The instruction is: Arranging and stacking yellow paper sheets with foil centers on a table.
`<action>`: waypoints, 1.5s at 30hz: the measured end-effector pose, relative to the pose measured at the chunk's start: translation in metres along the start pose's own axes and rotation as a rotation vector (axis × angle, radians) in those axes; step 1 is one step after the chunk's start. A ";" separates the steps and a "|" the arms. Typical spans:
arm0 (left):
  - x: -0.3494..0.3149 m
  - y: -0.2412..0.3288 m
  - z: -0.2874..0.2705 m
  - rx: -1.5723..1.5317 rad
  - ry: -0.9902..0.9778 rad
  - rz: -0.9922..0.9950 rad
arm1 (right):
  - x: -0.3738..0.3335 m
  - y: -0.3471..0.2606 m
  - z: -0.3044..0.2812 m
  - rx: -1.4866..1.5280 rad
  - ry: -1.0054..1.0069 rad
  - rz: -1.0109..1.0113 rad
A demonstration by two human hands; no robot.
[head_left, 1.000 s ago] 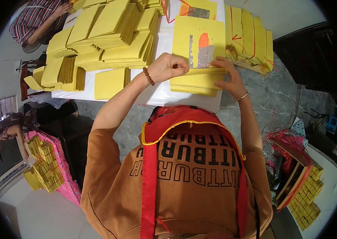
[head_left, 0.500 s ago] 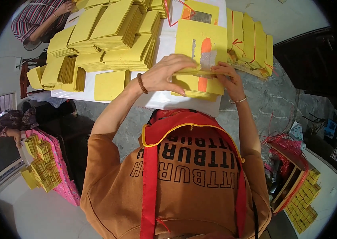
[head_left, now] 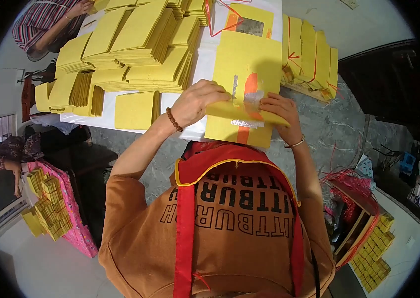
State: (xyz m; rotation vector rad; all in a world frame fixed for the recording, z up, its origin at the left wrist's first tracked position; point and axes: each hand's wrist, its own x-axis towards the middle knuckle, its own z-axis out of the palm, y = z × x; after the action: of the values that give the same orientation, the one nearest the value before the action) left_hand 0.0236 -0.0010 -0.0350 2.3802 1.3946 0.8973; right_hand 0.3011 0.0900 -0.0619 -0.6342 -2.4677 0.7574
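Note:
On the white-covered table in front of me lie large yellow paper sheets (head_left: 245,52) with orange stripes and silver foil patches. My left hand (head_left: 197,103) grips the left end of a raised, curled edge of a yellow sheet, thumb beneath and fingers above. The curled edge's other end is in my right hand (head_left: 280,111), whose fingers bend over it. Below this curl, another sheet's surface (head_left: 220,129) shows, with its own orange stripe and silver foil patch. Left of my wrist stands a small folded yellow stack (head_left: 134,110).
Folded yellow paper stacks (head_left: 143,37) crowd the table's left side. Bundles tied with red string (head_left: 309,52) stand at the right, and red string (head_left: 211,22) lies at the back. Another person's arm (head_left: 53,37) is at far left; a pink-covered table (head_left: 78,218) bears more bundles.
Both hands have come slightly nearer to me with the curled paper edge. The sheet surface below the curl now shows larger and reaches closer to my body.

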 end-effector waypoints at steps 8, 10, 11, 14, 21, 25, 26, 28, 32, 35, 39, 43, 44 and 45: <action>0.035 -0.016 0.007 -0.294 0.064 -0.677 | 0.025 0.000 0.015 0.514 0.242 0.502; 0.043 -0.025 0.008 -0.335 0.011 -0.770 | 0.036 -0.005 0.020 0.663 0.395 0.523; 0.044 -0.028 0.011 -0.361 0.008 -0.813 | 0.040 -0.007 0.019 0.644 0.468 0.533; 0.044 -0.036 0.016 -0.450 -0.023 -0.910 | 0.049 -0.016 0.016 0.643 0.527 0.564; 0.049 -0.032 0.014 -0.762 0.043 -0.993 | 0.043 0.004 0.027 0.606 0.445 0.681; 0.051 -0.031 0.014 -0.771 0.058 -0.999 | 0.046 0.006 0.029 0.608 0.450 0.736; 0.050 -0.033 0.015 -0.793 0.079 -0.991 | 0.046 0.007 0.032 0.566 0.471 0.722; 0.052 -0.035 0.016 -0.817 0.093 -0.979 | 0.047 0.007 0.032 0.521 0.496 0.711; 0.050 -0.037 0.015 -0.604 0.032 -0.985 | 0.050 0.003 0.029 0.529 0.495 0.739; 0.058 -0.016 0.008 -0.010 0.144 -0.675 | 0.052 0.003 0.028 0.494 0.484 0.772; 0.071 0.000 0.018 0.301 -0.054 -0.165 | 0.051 0.007 0.035 0.483 0.554 0.680; 0.059 -0.013 0.038 0.331 -0.301 -0.080 | 0.055 -0.002 0.021 0.544 0.387 0.840; 0.058 -0.014 0.039 0.341 -0.312 -0.094 | 0.055 -0.010 0.018 0.202 0.384 0.700; 0.056 -0.013 0.041 0.345 -0.315 -0.099 | 0.052 -0.015 0.017 -0.130 0.371 0.544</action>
State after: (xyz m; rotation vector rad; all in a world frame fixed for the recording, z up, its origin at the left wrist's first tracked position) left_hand 0.0590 0.0572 -0.0516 2.5212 1.6203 0.2530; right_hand 0.2466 0.1010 -0.0490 -1.3919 -2.0251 0.5978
